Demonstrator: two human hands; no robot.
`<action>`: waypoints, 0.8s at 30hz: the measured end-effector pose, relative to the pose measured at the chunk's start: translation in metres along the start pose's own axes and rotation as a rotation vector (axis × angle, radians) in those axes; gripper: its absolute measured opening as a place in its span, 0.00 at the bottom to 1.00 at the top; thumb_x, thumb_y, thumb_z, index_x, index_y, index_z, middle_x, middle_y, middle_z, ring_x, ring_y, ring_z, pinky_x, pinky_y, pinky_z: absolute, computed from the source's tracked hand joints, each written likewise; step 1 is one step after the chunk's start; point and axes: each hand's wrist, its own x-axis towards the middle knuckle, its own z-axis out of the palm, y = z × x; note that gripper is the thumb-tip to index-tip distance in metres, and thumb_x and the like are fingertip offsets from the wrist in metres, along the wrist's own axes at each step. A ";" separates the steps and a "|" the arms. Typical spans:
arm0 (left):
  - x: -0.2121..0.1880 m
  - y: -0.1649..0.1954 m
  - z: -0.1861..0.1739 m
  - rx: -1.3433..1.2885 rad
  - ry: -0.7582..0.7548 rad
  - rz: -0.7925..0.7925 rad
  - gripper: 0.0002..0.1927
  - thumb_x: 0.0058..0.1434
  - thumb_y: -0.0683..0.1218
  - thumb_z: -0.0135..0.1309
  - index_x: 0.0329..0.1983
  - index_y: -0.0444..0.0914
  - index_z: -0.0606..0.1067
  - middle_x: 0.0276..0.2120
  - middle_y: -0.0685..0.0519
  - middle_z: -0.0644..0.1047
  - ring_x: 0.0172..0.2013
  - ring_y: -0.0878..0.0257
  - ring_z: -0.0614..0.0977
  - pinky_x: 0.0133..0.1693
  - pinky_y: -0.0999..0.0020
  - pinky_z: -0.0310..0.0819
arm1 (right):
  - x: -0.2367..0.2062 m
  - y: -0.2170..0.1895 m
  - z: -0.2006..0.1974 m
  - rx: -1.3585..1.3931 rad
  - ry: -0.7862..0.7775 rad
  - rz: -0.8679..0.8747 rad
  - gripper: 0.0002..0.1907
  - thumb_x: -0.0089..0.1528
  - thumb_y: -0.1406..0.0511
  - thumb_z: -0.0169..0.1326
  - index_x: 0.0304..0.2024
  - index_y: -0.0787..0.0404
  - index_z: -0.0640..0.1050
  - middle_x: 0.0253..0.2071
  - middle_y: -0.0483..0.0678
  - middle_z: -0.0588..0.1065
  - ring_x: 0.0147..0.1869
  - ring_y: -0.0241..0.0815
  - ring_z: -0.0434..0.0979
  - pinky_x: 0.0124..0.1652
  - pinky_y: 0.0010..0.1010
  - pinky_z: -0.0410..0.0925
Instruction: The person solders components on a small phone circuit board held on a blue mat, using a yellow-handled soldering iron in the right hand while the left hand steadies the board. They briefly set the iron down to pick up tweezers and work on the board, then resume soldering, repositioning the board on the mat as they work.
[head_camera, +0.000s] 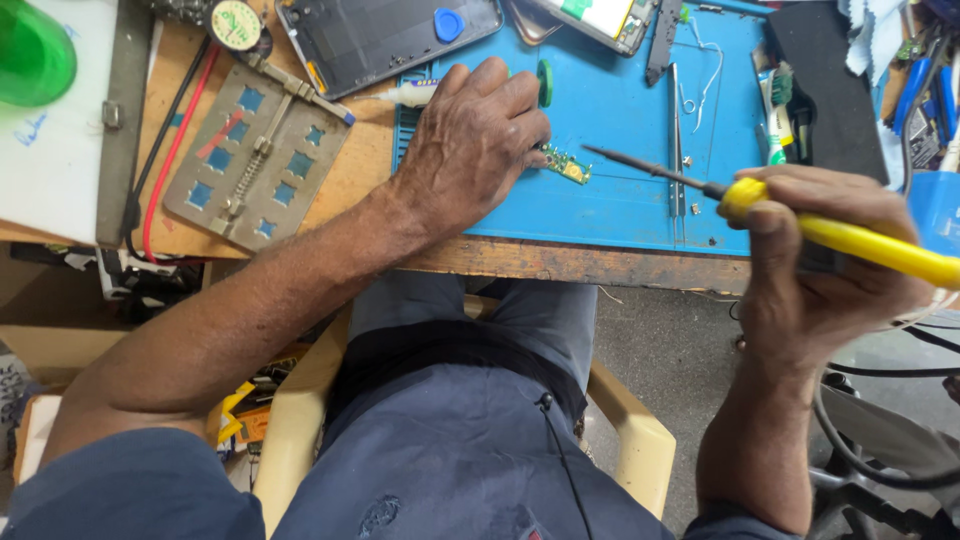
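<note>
My left hand (472, 145) rests on a blue work mat (620, 200), its fingertips pinning a small green circuit board (566, 166). In my right hand (815, 270) I grip a yellow-handled soldering iron (850, 238); its dark metal tip (610, 156) hovers just right of the board, a short gap away. A green disc (545, 83) and a white tube (410, 94) lie close behind my left hand.
An opened phone (385, 35) with a blue pick lies at the back. A metal board-holding fixture (255, 155) sits left on the wooden bench, red and black wires beside it. Tweezers (676, 140), a black pad (820, 85) and tools fill the right.
</note>
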 end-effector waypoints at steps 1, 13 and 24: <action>0.001 -0.001 0.000 0.003 0.008 0.013 0.11 0.60 0.49 0.69 0.35 0.39 0.81 0.36 0.54 0.69 0.42 0.59 0.69 0.46 0.58 0.64 | -0.002 0.000 0.000 -0.021 0.000 0.011 0.09 0.73 0.65 0.59 0.48 0.65 0.75 0.45 0.52 0.79 0.48 0.41 0.84 0.46 0.28 0.81; 0.000 -0.002 0.000 0.007 -0.009 0.008 0.11 0.60 0.50 0.69 0.36 0.39 0.81 0.37 0.54 0.69 0.43 0.59 0.70 0.46 0.58 0.64 | -0.015 0.011 0.004 -0.110 -0.055 0.121 0.10 0.77 0.66 0.63 0.51 0.66 0.77 0.48 0.53 0.80 0.52 0.40 0.84 0.51 0.25 0.78; -0.001 -0.002 0.002 0.004 0.011 0.014 0.11 0.60 0.50 0.69 0.36 0.39 0.81 0.37 0.55 0.69 0.43 0.59 0.69 0.47 0.58 0.64 | -0.007 0.004 0.013 -0.127 0.011 0.113 0.10 0.78 0.65 0.62 0.52 0.67 0.77 0.48 0.53 0.80 0.50 0.38 0.84 0.50 0.24 0.78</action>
